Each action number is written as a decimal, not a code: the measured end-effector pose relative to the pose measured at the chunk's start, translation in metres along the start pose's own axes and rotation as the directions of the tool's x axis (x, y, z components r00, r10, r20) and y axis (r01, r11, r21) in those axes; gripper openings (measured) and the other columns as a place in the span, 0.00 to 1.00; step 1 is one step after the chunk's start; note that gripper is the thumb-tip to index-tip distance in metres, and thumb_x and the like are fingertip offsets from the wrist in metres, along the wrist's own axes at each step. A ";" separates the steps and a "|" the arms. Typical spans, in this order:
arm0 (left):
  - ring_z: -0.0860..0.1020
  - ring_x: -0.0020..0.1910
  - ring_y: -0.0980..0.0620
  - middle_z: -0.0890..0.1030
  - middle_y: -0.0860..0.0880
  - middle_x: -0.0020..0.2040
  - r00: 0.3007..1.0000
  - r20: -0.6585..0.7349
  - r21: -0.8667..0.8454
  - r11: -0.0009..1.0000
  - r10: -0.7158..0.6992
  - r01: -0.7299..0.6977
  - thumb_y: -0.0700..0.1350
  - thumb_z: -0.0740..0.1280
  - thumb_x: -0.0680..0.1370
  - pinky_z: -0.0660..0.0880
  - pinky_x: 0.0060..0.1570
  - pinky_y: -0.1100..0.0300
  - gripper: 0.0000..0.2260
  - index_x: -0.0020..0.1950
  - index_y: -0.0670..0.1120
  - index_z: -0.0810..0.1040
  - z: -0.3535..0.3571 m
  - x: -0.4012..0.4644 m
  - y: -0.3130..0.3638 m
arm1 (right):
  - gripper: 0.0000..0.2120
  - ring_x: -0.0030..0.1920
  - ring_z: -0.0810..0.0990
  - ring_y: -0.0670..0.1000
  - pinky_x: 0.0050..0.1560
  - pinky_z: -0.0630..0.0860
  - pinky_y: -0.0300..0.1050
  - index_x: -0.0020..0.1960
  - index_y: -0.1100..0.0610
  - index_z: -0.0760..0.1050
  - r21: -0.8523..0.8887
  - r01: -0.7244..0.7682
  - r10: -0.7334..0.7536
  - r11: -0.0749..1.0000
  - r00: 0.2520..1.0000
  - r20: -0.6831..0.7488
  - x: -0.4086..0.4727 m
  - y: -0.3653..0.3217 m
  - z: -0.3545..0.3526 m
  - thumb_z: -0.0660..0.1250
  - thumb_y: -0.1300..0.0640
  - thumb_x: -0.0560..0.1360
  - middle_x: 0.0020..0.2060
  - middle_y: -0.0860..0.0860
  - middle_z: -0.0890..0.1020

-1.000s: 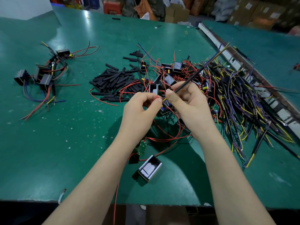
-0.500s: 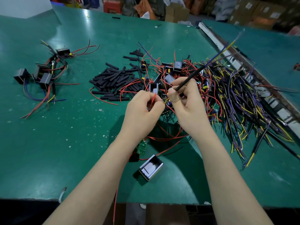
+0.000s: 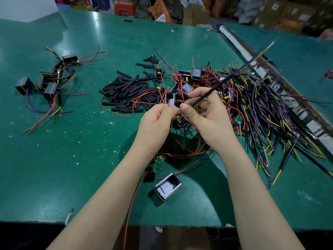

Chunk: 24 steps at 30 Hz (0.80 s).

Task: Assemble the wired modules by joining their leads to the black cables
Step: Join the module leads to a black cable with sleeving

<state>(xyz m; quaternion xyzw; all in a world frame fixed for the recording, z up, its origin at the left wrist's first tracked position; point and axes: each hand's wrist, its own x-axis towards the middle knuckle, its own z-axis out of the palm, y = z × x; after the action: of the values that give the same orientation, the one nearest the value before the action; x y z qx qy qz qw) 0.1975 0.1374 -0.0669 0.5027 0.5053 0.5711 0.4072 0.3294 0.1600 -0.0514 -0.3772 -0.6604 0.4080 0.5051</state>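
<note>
The right hand [image 3: 207, 116] pinches a black cable [image 3: 214, 89] between thumb and curled fingers, and the cable slants up and away from it toward the far right, its yellow and blue ends blurred in the air; the left hand [image 3: 158, 121], fingers curled, pinches the tip of a red lead [image 3: 168, 105] just beside the right thumb, the two hands nearly touching over the green table [image 3: 75, 159]; whether lead and cable ends already meet cannot be told; just nearer than the hands a small green board [image 3: 158, 164] hangs under the left wrist with red wire trailing from it, and nearer still a module [image 3: 168, 186] lies on the table between the forearms; just beyond the hands lies a tangle of modules and red leads [image 3: 189, 78]; right of the hands spreads a cable heap [image 3: 270, 114]; left of that tangle lies a pile of black sleeves [image 3: 126, 89]; well to the left of the hands sits a cluster of joined modules [image 3: 48, 83].
</note>
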 end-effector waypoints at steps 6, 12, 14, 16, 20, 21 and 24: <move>0.75 0.37 0.65 0.79 0.55 0.38 1.000 0.013 -0.088 0.996 0.024 -0.022 0.48 0.58 0.77 0.68 0.39 0.76 0.11 0.42 0.51 0.79 0.002 -0.002 0.000 | 0.11 0.29 0.73 0.39 0.32 0.68 0.31 0.46 0.50 0.72 0.066 -0.068 0.080 0.995 0.979 -0.186 0.002 0.001 -0.002 0.72 0.63 0.73 0.36 0.46 0.80; 0.78 0.45 0.61 0.81 0.57 0.41 0.991 0.019 0.061 0.989 0.136 -0.137 0.50 0.57 0.77 0.72 0.51 0.64 0.10 0.40 0.55 0.77 0.004 -0.001 -0.008 | 0.11 0.30 0.72 0.41 0.31 0.68 0.32 0.45 0.50 0.72 0.174 -0.136 0.175 0.975 0.957 -0.232 0.002 0.003 0.003 0.72 0.63 0.73 0.32 0.45 0.78; 0.79 0.49 0.56 0.81 0.52 0.46 0.987 0.019 0.066 0.984 0.162 -0.163 0.51 0.58 0.77 0.74 0.56 0.55 0.10 0.42 0.57 0.78 0.004 -0.001 -0.008 | 0.11 0.30 0.73 0.41 0.32 0.68 0.32 0.46 0.50 0.72 0.170 -0.136 0.171 0.976 0.963 -0.209 0.001 0.003 0.005 0.72 0.63 0.73 0.34 0.47 0.79; 0.79 0.49 0.54 0.81 0.51 0.46 0.983 0.015 0.072 0.981 0.181 -0.182 0.50 0.60 0.77 0.74 0.57 0.52 0.08 0.42 0.58 0.78 0.003 -0.002 -0.007 | 0.11 0.28 0.72 0.40 0.30 0.67 0.31 0.47 0.50 0.72 0.174 -0.135 0.170 0.975 0.965 -0.202 0.001 0.002 0.005 0.72 0.63 0.73 0.34 0.47 0.79; 0.78 0.48 0.56 0.81 0.52 0.46 0.975 0.049 0.160 0.962 0.217 -0.222 0.50 0.63 0.76 0.74 0.54 0.60 0.08 0.44 0.62 0.78 0.001 -0.003 -0.005 | 0.10 0.25 0.72 0.40 0.26 0.66 0.31 0.46 0.53 0.73 0.278 -0.157 0.218 0.948 0.955 -0.202 0.001 -0.001 0.005 0.72 0.64 0.73 0.34 0.47 0.79; 0.77 0.48 0.57 0.81 0.52 0.46 0.973 0.067 0.157 0.961 0.219 -0.227 0.49 0.63 0.76 0.73 0.53 0.63 0.08 0.45 0.62 0.79 0.001 -0.003 -0.005 | 0.10 0.25 0.72 0.40 0.25 0.65 0.32 0.45 0.53 0.73 0.302 -0.165 0.233 0.939 0.951 -0.202 0.001 -0.002 0.004 0.72 0.65 0.73 0.34 0.49 0.80; 0.77 0.48 0.58 0.80 0.50 0.47 0.966 0.110 0.147 0.958 0.232 -0.247 0.47 0.63 0.76 0.70 0.52 0.70 0.09 0.51 0.55 0.81 0.001 -0.004 -0.005 | 0.10 0.23 0.69 0.41 0.24 0.64 0.32 0.43 0.53 0.73 0.304 -0.185 0.258 0.935 0.940 -0.224 0.002 -0.003 0.002 0.72 0.64 0.72 0.36 0.56 0.80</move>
<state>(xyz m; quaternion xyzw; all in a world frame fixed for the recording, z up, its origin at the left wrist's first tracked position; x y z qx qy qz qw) 0.1993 0.1346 -0.0727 0.6169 0.4652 0.5504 0.3163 0.3268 0.1599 -0.0481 -0.4253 -0.4771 0.4984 0.5857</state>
